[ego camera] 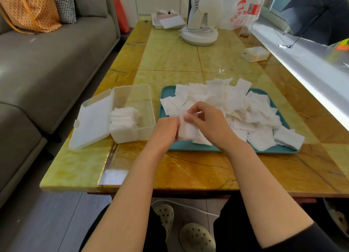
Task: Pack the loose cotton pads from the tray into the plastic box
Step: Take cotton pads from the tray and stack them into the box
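A grey sofa (47, 72) runs along the left side of the table (188, 172), with an orange bag (28, 10) resting on its far end. On the left part of the table your plastic box (143, 100) stands open. Its hinged lid (92, 123) lies flat just to the left of it. A packed stack (123, 119) of cotton pads sits in the near left corner of the box.

Just right of the box, your left hand (166, 131) is over the near left edge of the teal tray (188, 148). It holds a small bundle (188, 129) of pads from the left side. Its fingers are hidden behind the bundle, so the grip looks like a wrap round the pads, though you cannot confirm that from here. Your right hand (205, 123) meets the same bundle from the right, fingers bent, pinching its far edge between fingertips and thumb.

The loose cotton pads (245, 110) lie heaped across the tray, from its far left corner to its near right corner. There a few hang over the rim.

Farther along the table stands a white fan (200, 25), and a plastic bag (241, 10) with red print is to its right. A small carton (255, 54) lies near the table's right edge. A dark umbrella (311, 15) rests on the sill at the far right.
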Motion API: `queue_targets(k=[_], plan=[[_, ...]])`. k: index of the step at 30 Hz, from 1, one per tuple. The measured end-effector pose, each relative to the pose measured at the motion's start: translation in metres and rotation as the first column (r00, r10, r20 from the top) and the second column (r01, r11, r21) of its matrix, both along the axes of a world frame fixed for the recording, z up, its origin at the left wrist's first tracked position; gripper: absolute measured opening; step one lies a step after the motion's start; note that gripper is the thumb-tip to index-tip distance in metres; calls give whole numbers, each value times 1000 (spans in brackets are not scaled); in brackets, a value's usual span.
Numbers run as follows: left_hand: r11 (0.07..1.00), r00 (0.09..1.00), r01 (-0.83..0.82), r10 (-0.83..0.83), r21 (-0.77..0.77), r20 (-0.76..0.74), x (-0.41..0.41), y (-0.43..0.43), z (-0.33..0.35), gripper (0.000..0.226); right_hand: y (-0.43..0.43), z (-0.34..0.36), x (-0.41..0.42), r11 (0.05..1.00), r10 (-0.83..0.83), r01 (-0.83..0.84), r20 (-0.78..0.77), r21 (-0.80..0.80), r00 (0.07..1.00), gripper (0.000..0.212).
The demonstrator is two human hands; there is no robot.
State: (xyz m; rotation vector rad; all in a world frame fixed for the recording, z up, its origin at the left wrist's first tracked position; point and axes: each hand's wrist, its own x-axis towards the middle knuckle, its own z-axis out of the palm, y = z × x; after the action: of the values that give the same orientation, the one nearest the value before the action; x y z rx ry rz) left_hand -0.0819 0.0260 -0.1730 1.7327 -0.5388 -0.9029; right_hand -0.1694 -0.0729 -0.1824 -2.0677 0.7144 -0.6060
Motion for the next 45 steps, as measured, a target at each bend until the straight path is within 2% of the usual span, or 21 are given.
queue_targets(k=[3, 6, 9, 11, 13, 15, 17, 21, 26, 29, 31, 34, 36, 39, 43, 45], plan=[[999, 999, -4, 3, -33, -54, -3, 2, 3, 29, 1, 1, -1, 1000, 12, -11, 18, -19, 1000, 5], [996, 992, 74, -70, -40, 101, -4, 5, 2, 22, 1, 3, -1, 999, 42, -41, 36, -27, 998, 7], [999, 985, 45, -40, -24, 167, -4, 6, 1, 15, -4, 2, -4, 1000, 5, -5, 31, 9, 1000, 7], [1000, 983, -10, 13, -18, 182, -2, 7, 1, 9, -9, 0, -8, 997, -31, 26, -78, -67, 997, 7], [998, 981, -58, 62, -29, 183, 0, 9, 0, 7, -15, -4, -14, 979, -46, -10, -268, -203, 962, 11], [994, 978, -102, 106, -35, 180, 2, 10, -1, 16, -19, -8, -19, 958, -13, -124, -469, -259, 883, 37], [992, 976, -121, 125, -34, 176, 3, 10, 0, 22, -19, -13, -20, 958, 20, -179, -570, -224, 821, 56], [991, 979, -124, 130, -44, 156, 2, 9, 1, 24, -20, -20, -17, 965, -56, -77, -484, -250, 873, 51], [994, 982, -105, 109, -35, 153, 0, 12, 2, 7, -24, -23, -13, 971, -130, 22, -452, -236, 883, 35], [994, 983, -106, 108, -19, 152, -1, 13, 2, 20, -25, -23, -13, 963, -181, 67, -441, -261, 879, 22], [994, 981, -109, 110, -16, 161, -2, 14, 3, 25, -22, -20, -14, 957, -178, 47, -450, -287, 875, 21], [994, 978, -110, 111, -17, 177, -2, 15, 3, 16, -11, -14, -17, 976, -43, -66, -485, -207, 873, 19], [993, 975, -117, 118, -16, 190, -2, 15, 3, 12, -5, -13, -17, 981, 24, -111, -475, -157, 880, 22], [994, 977, -113, 113, -8, 181, -3, 13, 3, 13, -8, -15, -17, 987, -10, -58, -418, -150, 908, 26], [994, 978, -106, 107, -14, 178, -3, 12, 3, 9, -12, -19, -18, 977, 30, -145, -573, -156, 819, 59], [994, 978, -110, 111, -15, 176, -3, 11, 3, 10, -10, -19, -18, 973, 28, -155, -581, -170, 814, 65]])
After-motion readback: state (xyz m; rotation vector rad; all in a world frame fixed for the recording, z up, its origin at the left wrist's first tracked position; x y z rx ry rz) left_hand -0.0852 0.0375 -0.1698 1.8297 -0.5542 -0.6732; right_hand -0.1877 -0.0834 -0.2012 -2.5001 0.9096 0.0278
